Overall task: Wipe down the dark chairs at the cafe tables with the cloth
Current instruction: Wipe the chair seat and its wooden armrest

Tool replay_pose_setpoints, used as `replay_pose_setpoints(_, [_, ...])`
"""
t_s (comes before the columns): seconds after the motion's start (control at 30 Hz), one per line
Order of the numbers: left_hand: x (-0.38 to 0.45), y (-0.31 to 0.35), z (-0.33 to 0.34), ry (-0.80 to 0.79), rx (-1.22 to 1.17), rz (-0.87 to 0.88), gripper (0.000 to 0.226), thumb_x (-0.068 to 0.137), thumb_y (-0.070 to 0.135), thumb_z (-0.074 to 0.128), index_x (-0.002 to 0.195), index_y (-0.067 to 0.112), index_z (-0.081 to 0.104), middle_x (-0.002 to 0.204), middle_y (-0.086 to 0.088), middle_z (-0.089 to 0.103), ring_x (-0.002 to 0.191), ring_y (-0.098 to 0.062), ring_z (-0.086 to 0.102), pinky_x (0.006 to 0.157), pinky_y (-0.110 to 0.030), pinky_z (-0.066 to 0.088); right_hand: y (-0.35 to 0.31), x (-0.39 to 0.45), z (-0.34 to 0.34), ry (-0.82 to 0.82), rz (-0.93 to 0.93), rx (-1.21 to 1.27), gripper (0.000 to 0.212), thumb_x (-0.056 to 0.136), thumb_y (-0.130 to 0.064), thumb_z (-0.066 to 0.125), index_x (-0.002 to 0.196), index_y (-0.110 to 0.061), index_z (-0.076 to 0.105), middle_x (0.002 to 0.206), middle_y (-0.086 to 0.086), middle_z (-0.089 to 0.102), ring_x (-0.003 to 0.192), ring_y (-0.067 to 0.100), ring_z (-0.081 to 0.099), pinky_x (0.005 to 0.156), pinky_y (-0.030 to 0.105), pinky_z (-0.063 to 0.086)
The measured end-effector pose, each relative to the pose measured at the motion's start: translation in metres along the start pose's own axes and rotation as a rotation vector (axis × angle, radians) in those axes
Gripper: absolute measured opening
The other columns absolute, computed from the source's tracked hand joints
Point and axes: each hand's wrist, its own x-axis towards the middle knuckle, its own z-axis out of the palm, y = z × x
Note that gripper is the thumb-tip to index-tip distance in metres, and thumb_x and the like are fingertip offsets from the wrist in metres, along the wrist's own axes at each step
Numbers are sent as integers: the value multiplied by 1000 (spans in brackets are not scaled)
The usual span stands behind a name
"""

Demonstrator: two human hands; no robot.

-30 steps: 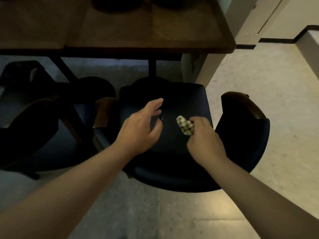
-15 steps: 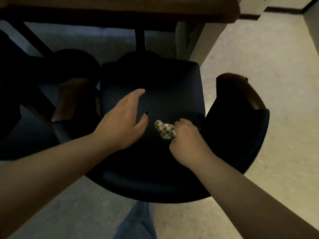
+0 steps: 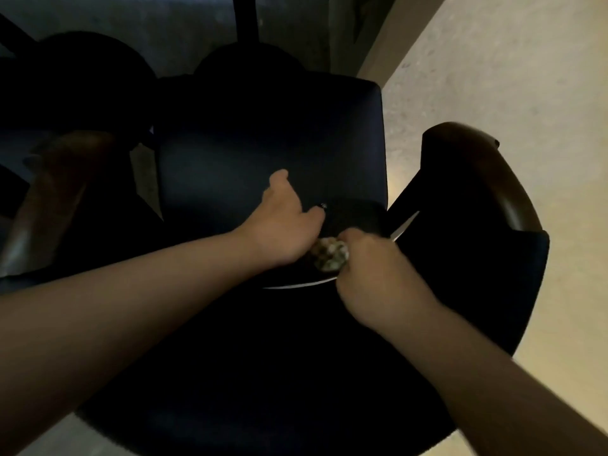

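I look straight down on a dark upholstered chair [image 3: 263,149] with a curved back and wooden arm tops. My right hand [image 3: 371,274] grips a bunched checked cloth [image 3: 329,256] and holds it against the rear right of the seat, where the seat meets the backrest. My left hand [image 3: 283,222] rests on the seat just left of the cloth, fingers stretched toward the right; their tips are partly lost in the dark. Both forearms reach in from the bottom of the frame over the chair's back.
The right wooden arm top [image 3: 487,172] curves beside pale speckled floor [image 3: 493,77]. A left arm top [image 3: 49,192] and another dark chair [image 3: 82,77] lie to the left. A table leg [image 3: 245,18] stands just beyond the seat.
The view has tipped down and closer to the chair; the table top has left the frame. Both hands have moved toward the seat's rear right, and the cloth now presses against the seat.
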Motion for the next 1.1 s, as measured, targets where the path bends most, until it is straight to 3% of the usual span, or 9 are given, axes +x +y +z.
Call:
replay_pose_setpoints(0.13, [24, 14, 25, -71, -75, -84, 86, 95, 40, 49, 151, 16, -12, 127, -15, 55, 97, -26, 59, 62, -28, 37, 32, 60, -46, -134, -2, -405, 8, 86, -19, 55, 85, -13, 49, 78, 6, 45, 77, 27, 49, 67, 31, 39])
replay_pose_setpoints(0.37, [40, -31, 53, -383, 98, -338, 79, 96, 46, 49, 146, 2, 7, 127, -18, 59, 113, -32, 60, 96, -41, 47, 55, 115, -7, -615, -78, -610, 26, 93, -25, 51, 97, -2, 63, 90, 10, 50, 77, 24, 51, 70, 28, 37])
replay_pose_setpoints(0.5, [43, -36, 51, -538, 214, -308, 50, 100, 46, 42, 128, 6, 38, 100, -10, 64, 79, -22, 62, 74, -32, 49, 52, 126, 19, -821, -82, -586, 37, 98, -22, 43, 119, 5, 57, 106, 17, 55, 87, 28, 53, 71, 23, 39])
replay_pose_setpoints(0.63, [32, -30, 52, -775, 120, -390, 36, 106, 34, 29, 109, 14, 59, 93, -9, 64, 56, -7, 57, 70, -23, 52, 57, 136, 26, -949, 52, -494, 21, 95, -28, 53, 98, -9, 63, 88, 3, 61, 63, 12, 67, 39, 11, 39])
replay_pose_setpoints(0.7, [30, -31, 58, -812, 78, -395, 40, 107, 24, 26, 140, 8, 43, 110, -16, 60, 66, -10, 51, 94, -33, 46, 59, 139, 28, -968, 59, -496, 23, 91, -36, 57, 82, -15, 59, 78, 1, 61, 52, 10, 64, 47, 19, 42])
replay_pose_setpoints(0.8, [25, -26, 62, -833, 102, -400, 43, 106, 11, 26, 149, 3, 26, 90, -6, 49, 69, -10, 45, 93, -25, 45, 65, 141, 33, -928, 65, -489, 33, 90, -48, 55, 88, -15, 56, 83, 1, 58, 69, 14, 59, 66, 27, 44])
replay_pose_setpoints(0.9, [22, -30, 61, -769, 230, -335, 50, 106, 23, 35, 148, -2, 25, 124, -17, 52, 105, -28, 57, 91, -16, 45, 66, 134, 35, -883, 26, -521, 43, 90, -58, 49, 108, -19, 54, 91, 4, 54, 82, 21, 55, 80, 30, 40])
replay_pose_setpoints(1.0, [11, -29, 66, -881, 236, -325, 45, 104, 6, 32, 148, -1, 24, 94, -5, 51, 78, -14, 51, 76, -16, 48, 68, 120, 42, -882, 19, -527, 62, 91, -59, 45, 126, -9, 53, 109, 10, 54, 96, 26, 54, 85, 31, 40])
replay_pose_setpoints(1.1, [-1, -39, 79, -940, 297, -333, 44, 104, 4, 31, 147, 2, 27, 117, -16, 54, 91, -20, 48, 92, -27, 44, 74, 100, 52, -899, 8, -518, 61, 94, -57, 41, 131, -9, 51, 127, 12, 53, 100, 25, 52, 88, 31, 40])
